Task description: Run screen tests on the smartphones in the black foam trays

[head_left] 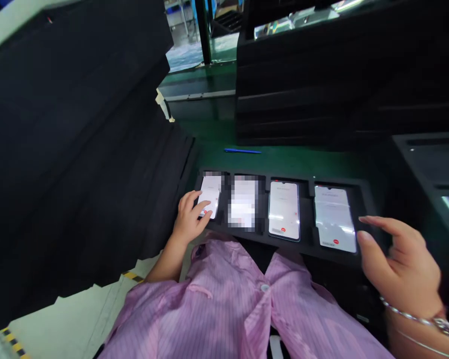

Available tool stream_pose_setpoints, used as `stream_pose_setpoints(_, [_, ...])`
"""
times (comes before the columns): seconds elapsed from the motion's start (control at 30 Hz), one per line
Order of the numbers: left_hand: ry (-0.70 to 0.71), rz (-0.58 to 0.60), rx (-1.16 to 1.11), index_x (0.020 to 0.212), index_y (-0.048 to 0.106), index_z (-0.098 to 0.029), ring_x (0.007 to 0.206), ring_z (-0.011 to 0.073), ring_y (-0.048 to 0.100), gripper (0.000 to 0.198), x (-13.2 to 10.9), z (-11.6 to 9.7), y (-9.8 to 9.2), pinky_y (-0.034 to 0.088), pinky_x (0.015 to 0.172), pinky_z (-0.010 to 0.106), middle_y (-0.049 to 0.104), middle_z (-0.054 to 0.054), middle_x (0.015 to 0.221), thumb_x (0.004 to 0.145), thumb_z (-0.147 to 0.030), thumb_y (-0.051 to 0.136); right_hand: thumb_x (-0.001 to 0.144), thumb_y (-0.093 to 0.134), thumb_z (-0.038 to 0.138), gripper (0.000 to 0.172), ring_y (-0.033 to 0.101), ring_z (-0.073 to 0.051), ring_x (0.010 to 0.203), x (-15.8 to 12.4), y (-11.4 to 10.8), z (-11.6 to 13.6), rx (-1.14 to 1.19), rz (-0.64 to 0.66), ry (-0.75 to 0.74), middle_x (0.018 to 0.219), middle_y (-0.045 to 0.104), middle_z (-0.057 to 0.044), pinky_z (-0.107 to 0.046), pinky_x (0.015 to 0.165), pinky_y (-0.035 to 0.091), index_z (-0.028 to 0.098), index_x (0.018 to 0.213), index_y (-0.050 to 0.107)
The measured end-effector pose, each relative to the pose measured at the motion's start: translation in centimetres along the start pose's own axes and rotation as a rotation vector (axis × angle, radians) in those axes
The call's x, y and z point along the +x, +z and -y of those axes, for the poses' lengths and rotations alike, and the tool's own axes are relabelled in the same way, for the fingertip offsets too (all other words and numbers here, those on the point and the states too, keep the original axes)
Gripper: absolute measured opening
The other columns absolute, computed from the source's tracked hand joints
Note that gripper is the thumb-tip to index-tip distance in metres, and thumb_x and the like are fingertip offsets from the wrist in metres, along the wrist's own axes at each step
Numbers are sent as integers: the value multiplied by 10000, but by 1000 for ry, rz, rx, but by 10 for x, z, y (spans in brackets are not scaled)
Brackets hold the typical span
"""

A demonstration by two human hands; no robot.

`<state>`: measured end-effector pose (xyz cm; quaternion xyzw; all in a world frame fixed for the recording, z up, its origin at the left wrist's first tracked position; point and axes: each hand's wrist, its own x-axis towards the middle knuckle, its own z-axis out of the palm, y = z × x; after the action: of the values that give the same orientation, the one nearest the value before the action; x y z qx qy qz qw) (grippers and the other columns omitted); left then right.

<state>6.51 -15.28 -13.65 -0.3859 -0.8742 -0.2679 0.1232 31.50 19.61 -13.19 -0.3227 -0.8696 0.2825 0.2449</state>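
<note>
In the head view, four lit phones (283, 209) are seated in a black tray (307, 219) on the table (284, 159). The leftmost phone (214, 192) is partly covered by the left hand (189, 219), loosely spread over it with nothing gripped. The right hand (406, 264) is held just beside the rightmost phone (335, 219), narrowly parted and empty. Screen touching is judged to be the step in hand; for any further touch, light, exact fingertip placement would be called for.

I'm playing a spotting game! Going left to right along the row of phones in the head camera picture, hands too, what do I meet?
Left hand → leftmost phone → blurred-out bright screen → third phone → rightmost phone → right hand.
</note>
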Motion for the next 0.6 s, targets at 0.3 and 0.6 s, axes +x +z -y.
stream_pose_setpoints(0.3, [80,48,105,1098,762,-224,1346,311,539,219,-19,1,21,479,1129,495,626,129,1377,984,-331,609,1014,537,303,353,644,-310,1204,-20,35,18,84,228,-606,1257,680,-149,-514,1033,536,187,1347,555])
stream_pose_setpoints(0.6, [17,42,147,1049,780,-232,1226,297,614,213,-17,-3,23,497,1088,467,691,116,1287,935,-352,647,1051,499,304,404,500,-340,1430,-28,94,70,44,446,-808,1447,610,-144,-661,1207,378,146,1422,485])
